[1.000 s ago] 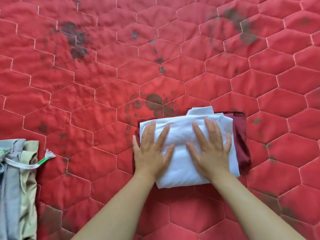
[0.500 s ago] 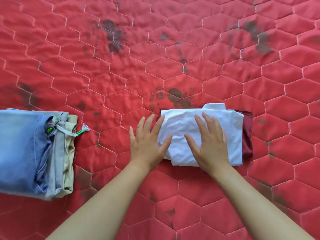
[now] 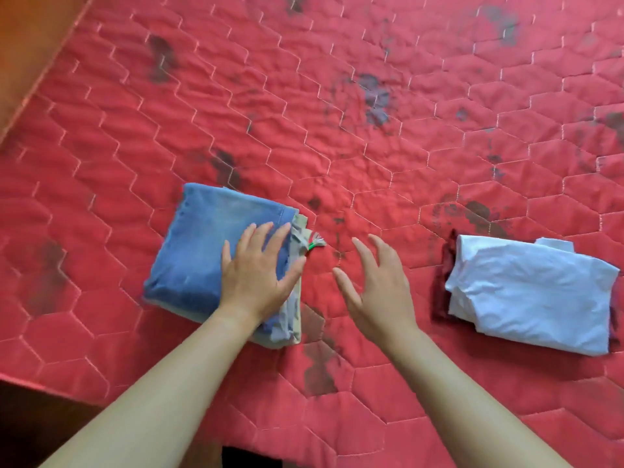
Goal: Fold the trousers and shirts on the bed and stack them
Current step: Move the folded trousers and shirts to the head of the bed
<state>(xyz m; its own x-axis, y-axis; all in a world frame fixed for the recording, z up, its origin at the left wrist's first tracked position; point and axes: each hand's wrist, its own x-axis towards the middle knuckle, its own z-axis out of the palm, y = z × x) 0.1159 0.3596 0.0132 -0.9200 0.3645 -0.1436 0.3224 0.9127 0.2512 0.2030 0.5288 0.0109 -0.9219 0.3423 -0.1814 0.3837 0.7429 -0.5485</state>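
Note:
A stack of folded trousers lies on the red quilted bed (image 3: 354,136), with blue jeans (image 3: 202,251) on top and grey and beige pairs (image 3: 294,319) showing at its right edge. My left hand (image 3: 260,275) rests flat on the stack's right side, fingers spread. My right hand (image 3: 374,288) hovers open above the quilt just right of the stack, holding nothing. Further right sits a folded white shirt (image 3: 530,298) on top of a folded dark red garment (image 3: 440,282), apart from both hands.
A white drawstring with a green tip (image 3: 314,243) sticks out of the trouser stack. The bed's left edge (image 3: 37,82) meets a brown wooden surface, and its near edge (image 3: 67,396) drops to dark floor at the lower left.
Both hands left the white shirt and moved left. My left hand now lies on the trouser stack, and my right hand is in the air between the two stacks. The view swung left.

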